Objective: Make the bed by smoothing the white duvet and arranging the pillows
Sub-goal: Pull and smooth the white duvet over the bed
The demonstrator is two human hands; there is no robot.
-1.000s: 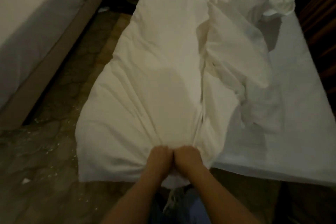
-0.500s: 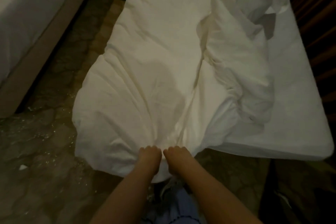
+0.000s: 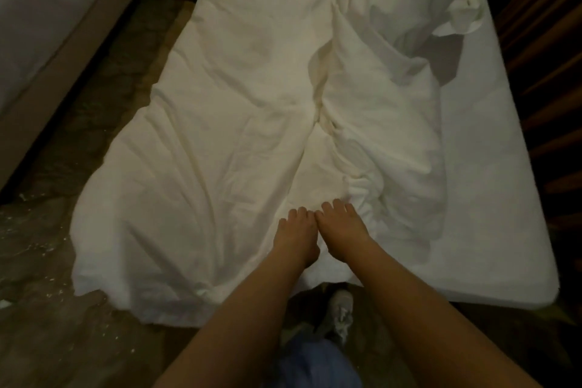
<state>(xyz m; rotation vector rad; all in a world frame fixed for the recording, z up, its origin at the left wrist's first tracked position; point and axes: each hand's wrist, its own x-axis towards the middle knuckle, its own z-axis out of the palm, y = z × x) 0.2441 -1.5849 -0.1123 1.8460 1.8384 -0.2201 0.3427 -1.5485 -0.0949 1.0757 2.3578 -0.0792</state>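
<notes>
The white duvet lies lengthwise over the left half of the bed and hangs off the left side and the foot end. A thick bunched fold of duvet runs down the middle right. My left hand and my right hand rest side by side on the duvet near the foot end, palms down, fingers spread a little, holding nothing. The bare white mattress sheet shows on the right. A crumpled white corner of cloth sits at the far right; whether it is a pillow is unclear.
A second bed with a brown base stands at the left, across a narrow strip of dark floor flecked with white bits. Dark wooden slats line the right side. My shoe is at the bed's foot.
Both hands were fists gripping the duvet's foot edge; they have let go and moved forward onto the duvet with fingers loosened. The duvet lies farther down over the foot end.
</notes>
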